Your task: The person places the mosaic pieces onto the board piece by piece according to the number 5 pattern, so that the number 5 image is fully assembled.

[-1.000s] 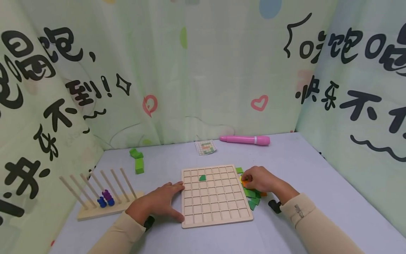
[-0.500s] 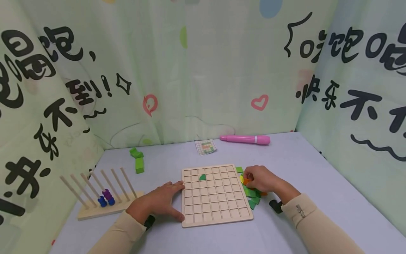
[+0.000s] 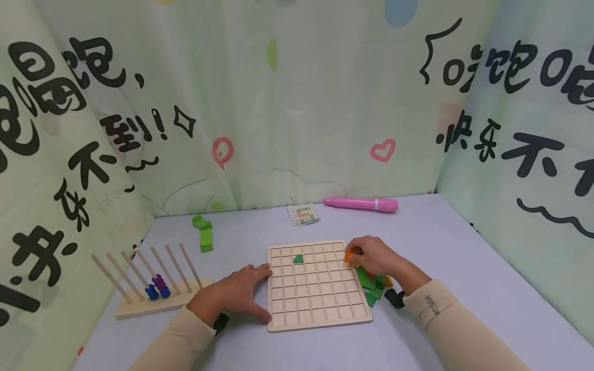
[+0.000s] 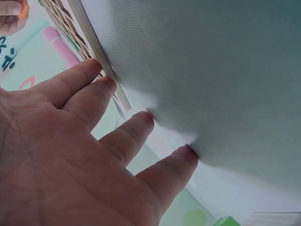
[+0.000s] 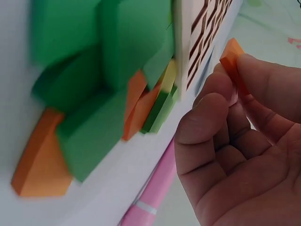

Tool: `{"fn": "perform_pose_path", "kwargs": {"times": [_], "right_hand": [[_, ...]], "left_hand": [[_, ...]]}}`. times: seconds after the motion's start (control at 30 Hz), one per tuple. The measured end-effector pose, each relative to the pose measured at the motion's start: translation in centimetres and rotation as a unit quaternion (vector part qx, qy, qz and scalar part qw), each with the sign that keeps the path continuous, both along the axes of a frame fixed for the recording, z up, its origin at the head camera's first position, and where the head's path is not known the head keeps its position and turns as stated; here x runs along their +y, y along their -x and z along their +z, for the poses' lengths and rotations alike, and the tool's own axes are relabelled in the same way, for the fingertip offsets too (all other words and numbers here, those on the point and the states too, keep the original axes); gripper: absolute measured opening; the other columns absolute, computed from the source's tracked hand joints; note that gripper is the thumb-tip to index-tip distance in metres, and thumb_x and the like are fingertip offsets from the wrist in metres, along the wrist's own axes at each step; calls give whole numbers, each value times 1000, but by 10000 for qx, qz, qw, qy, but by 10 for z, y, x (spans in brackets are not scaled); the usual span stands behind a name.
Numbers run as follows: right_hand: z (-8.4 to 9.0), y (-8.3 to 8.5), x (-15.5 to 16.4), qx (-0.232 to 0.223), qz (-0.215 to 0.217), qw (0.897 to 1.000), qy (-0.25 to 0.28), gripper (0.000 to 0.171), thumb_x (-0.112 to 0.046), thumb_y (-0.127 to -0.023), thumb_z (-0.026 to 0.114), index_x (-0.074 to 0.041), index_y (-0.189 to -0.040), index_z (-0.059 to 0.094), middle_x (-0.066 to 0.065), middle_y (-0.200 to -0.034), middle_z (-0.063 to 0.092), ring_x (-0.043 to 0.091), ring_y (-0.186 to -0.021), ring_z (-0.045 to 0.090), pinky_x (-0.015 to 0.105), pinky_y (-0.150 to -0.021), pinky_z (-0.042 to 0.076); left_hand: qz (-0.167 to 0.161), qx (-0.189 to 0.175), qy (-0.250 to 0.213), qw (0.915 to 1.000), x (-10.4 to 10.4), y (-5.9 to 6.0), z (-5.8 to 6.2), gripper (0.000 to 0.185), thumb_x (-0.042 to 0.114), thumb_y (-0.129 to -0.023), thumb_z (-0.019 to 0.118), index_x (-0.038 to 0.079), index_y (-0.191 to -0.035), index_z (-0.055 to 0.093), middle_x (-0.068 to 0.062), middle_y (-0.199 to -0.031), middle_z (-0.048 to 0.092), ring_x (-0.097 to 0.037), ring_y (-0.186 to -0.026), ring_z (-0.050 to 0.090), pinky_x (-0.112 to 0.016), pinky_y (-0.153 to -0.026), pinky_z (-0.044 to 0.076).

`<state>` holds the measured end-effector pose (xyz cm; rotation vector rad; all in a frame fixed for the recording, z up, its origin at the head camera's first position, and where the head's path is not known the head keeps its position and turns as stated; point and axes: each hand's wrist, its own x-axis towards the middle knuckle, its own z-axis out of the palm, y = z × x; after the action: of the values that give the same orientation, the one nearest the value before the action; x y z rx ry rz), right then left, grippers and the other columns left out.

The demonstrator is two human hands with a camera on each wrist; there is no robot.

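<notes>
Orange tile (image 3: 349, 256) pinched in right hand (image 3: 373, 256) grip – over grid board (image 3: 318, 284) (tile pile (image 3: 371, 286) beside); left hand (image 3: 234, 296) flat.

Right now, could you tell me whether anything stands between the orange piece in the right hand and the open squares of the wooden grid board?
Nothing visible does. The right hand pinches the orange piece at the board's right edge. The squares beside it are open, and the only piece on the board, a green one, sits further left.
</notes>
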<state>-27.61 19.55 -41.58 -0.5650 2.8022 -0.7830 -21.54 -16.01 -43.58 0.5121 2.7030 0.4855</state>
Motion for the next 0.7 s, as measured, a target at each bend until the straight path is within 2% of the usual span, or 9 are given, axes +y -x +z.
{"fn": "perform_pose_path", "kwargs": {"times": [0.2, 0.33, 0.53, 0.7], "right_hand": [[-8, 0, -23, -290, 117, 9990, 324, 3, -13, -99, 69, -10, -97, 69, -1, -85, 62, 16, -81, 55, 32, -74, 46], [-11, 2, -40, -292, 283, 9979, 504, 6, -12, -97, 72, -12, -93, 67, -1, -82, 62, 15, -78, 55, 30, -70, 46], [-10, 6, -68, -219, 629, 9969, 426, 6, -8, -97, 70, -11, -93, 67, -1, -83, 62, 14, -77, 54, 30, -71, 46], [-7, 10, -86, -257, 753, 9960, 416, 4, -8, -98, 68, -10, -94, 67, -2, -84, 63, 14, -78, 55, 30, -74, 47]], "left_hand": [[2, -81, -114, 9999, -2, 1, -2, 108, 58, -66, 94, 17, -155, 48, 1, -167, 38, -36, -153, 34, -58, -118, 37], [-56, -56, -143, 9999, -3, 2, -3, 108, 58, -66, 93, 16, -155, 47, 1, -167, 38, -35, -152, 36, -57, -118, 38], [-75, -28, -164, 9998, -3, 2, -2, 108, 58, -66, 93, 16, -155, 48, 0, -167, 38, -38, -153, 34, -58, -119, 37], [-1, -74, -112, 9999, -3, 2, 0, 108, 58, -66, 94, 17, -154, 48, 1, -167, 38, -38, -154, 33, -60, -118, 37]]}}
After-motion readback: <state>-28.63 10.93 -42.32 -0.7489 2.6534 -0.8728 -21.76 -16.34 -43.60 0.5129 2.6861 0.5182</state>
